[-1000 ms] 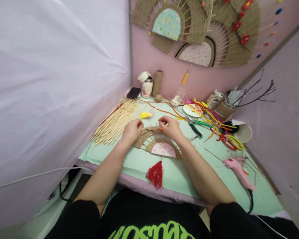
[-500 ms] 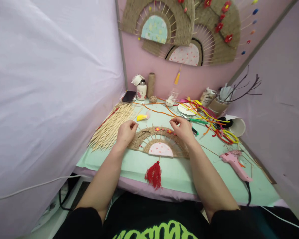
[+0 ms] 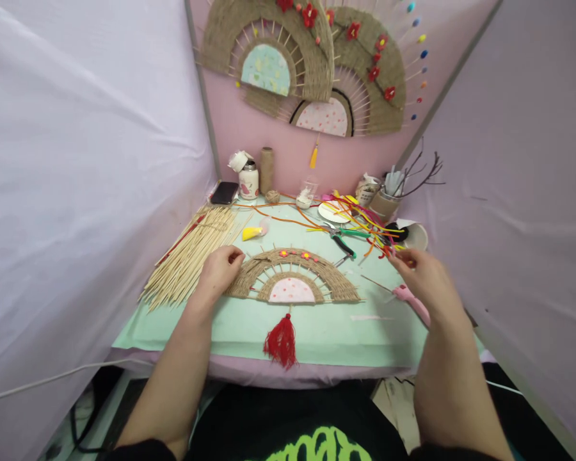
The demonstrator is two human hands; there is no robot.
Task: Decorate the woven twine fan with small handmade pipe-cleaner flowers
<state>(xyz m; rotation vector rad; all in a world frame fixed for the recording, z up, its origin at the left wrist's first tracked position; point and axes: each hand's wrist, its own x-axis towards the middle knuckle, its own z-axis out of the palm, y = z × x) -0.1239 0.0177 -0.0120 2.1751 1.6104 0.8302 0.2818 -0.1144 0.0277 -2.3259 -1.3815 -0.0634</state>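
Note:
A half-round fan of twine wound on sticks (image 3: 249, 272) lies flat on the table, with red flowers along its top and a pink spotted half-circle in its middle. A red tassel (image 3: 281, 341) hangs from its lower edge toward the table front. My left hand (image 3: 219, 272) is over the fan's left end, thumb and fingertips pinched together; anything between them is too small to see. Out to the right, my right hand (image 3: 425, 275) is also pinched, near the coloured fuzzy stems (image 3: 365, 221) and above the pink glue gun (image 3: 413, 303), which it partly covers. I cannot make out what it holds.
Thin wooden sticks (image 3: 187, 262) lie heaped at left. Green-handled pliers (image 3: 343, 245) rest behind the fan, near a yellow-tipped bag (image 3: 253, 233). Along the back stand a jar (image 3: 248, 180), a twine roll (image 3: 267, 169) and a pot with twigs (image 3: 384, 203). Finished fans (image 3: 379, 83) hang behind.
My right hand has moved from above the fan's right part out to the right, over the glue gun. My left hand stays by the fan's left end. The camera view has shifted.

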